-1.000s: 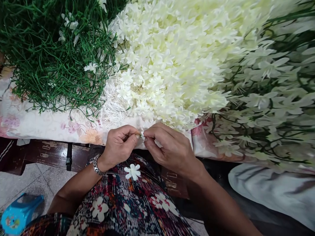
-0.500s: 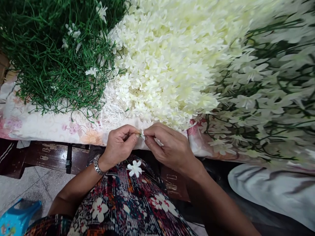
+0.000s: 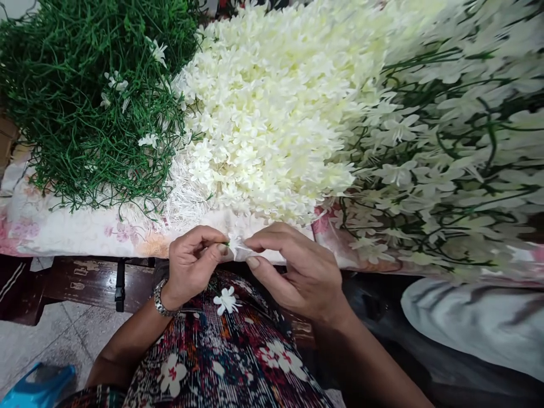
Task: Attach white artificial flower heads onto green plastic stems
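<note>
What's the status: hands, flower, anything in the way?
Left hand pinching tiny green piece. White flower between hands, blurred. Right hand half-open alongside. Nothing visibly blocking; second flower lower, against patterned clothing.

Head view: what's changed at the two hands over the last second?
The left hand has drawn left, away from the right hand, which has opened its fingers wider. The small white flower between them now shows more plainly; whether the right hand touches it is unclear. The camera shifted slightly too. Unchanged: the left hand's pinch at the flower's green end; the other white flower above the lap.
</note>
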Demonstrator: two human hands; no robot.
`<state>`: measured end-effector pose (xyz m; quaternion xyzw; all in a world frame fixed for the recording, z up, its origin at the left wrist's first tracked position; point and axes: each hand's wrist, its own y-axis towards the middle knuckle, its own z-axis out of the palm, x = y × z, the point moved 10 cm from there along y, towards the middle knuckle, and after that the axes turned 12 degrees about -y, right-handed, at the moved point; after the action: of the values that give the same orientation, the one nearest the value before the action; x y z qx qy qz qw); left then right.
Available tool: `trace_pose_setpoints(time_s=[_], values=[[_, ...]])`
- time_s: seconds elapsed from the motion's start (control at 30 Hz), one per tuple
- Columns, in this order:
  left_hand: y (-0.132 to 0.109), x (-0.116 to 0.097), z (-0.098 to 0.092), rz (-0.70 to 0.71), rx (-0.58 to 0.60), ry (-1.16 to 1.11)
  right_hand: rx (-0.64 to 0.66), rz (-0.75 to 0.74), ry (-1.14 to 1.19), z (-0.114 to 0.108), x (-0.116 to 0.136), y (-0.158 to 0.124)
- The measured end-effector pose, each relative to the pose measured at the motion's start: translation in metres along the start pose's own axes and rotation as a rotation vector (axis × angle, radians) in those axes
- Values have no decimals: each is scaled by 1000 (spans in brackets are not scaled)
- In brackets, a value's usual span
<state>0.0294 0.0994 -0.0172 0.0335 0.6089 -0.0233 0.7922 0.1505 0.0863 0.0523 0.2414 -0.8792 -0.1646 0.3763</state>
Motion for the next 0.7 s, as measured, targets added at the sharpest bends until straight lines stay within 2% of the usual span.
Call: trace_pose_setpoints(time_s=[0.27,0.47,0.57,0.7], values=[[-5,-12,3,159,16,199,40,67,37,13,-5,-2],[-5,-20,16,228,96,286,100,174,89,20,-18,-5],[-3,-19,18,191,120,327,96,167,36,20,-19,-4],[1,-9,19,27,161,319,62,66,-42,19,-13,-3]])
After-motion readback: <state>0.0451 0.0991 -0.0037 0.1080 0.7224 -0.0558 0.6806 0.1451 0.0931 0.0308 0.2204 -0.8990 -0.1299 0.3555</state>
